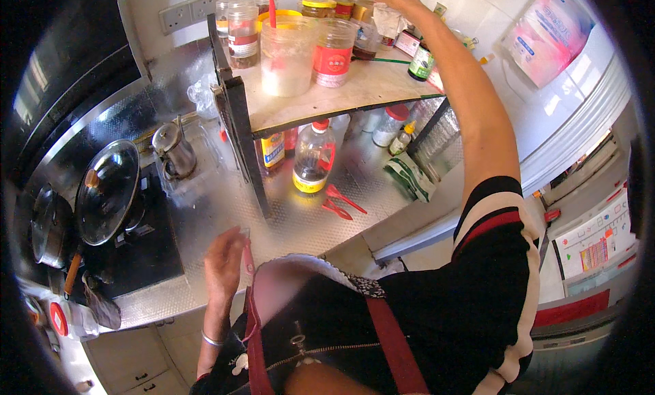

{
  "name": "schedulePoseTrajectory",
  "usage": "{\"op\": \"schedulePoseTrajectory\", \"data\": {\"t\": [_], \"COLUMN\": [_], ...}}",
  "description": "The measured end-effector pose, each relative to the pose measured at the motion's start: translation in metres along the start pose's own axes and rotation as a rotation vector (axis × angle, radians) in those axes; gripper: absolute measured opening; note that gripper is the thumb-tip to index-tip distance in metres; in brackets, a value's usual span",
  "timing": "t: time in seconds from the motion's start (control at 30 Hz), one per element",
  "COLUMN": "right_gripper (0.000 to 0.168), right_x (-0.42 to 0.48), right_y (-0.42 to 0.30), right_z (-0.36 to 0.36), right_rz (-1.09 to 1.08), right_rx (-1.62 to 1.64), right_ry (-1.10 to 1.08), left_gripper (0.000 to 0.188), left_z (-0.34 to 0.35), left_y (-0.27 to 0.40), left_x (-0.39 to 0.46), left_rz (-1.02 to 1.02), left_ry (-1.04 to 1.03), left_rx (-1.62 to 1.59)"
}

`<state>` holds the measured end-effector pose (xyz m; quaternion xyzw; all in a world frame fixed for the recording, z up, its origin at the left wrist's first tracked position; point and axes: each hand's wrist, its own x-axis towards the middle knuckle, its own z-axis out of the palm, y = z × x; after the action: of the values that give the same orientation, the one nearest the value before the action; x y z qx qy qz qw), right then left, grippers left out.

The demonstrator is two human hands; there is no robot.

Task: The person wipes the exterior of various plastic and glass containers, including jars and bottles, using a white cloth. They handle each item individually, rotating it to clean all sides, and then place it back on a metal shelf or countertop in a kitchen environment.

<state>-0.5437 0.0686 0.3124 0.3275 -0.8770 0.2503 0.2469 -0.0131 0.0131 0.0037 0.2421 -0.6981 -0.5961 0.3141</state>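
Note:
My left hand (223, 259) is over the metal-patterned counter, its fingers closed around a small pink-handled utensil (248, 257). Its upper part is partly behind my fingers, so its exact kind is unclear. My right hand (400, 0) reaches to the back of the two-tier shelf, at the top edge of the picture. Something yellow shows at its fingertips, and a crumpled whitish wrapper or cloth (390, 21) lies just below it. Whether the hand grips either cannot be told. Around it stand a green-labelled bottle (421, 63) and yellow-lidded jars (318, 7).
A wide plastic tub (287, 62) and a red-labelled jar (333, 55) stand on the upper shelf. Below are a red-capped bottle (313, 159) and red clips (345, 203). Leftward are a glass lid (108, 190), a metal pot (175, 152) and a black cooktop (148, 262).

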Motion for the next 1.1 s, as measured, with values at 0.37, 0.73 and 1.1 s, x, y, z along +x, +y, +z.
{"op": "schedulePoseTrajectory", "data": {"t": [0.37, 0.73, 1.1], "right_gripper": [0.064, 0.051, 0.063], "right_x": [-0.019, -0.033, -0.148], "right_y": [-0.023, 0.016, 0.065], "right_z": [0.009, -0.028, -0.074], "right_rz": [0.077, -0.031, 0.054], "right_rx": [0.046, 0.141, -0.241], "right_ry": [-0.035, 0.139, -0.252], "left_gripper": [0.023, 0.021, 0.022], "left_z": [-0.001, 0.003, 0.009], "left_y": [-0.003, -0.026, 0.016], "left_x": [-0.005, 0.0, 0.007], "left_rz": [-0.001, 0.239, -0.004], "left_ry": [-0.023, -0.018, -0.12], "left_rx": [0.061, 0.067, -0.003]}}
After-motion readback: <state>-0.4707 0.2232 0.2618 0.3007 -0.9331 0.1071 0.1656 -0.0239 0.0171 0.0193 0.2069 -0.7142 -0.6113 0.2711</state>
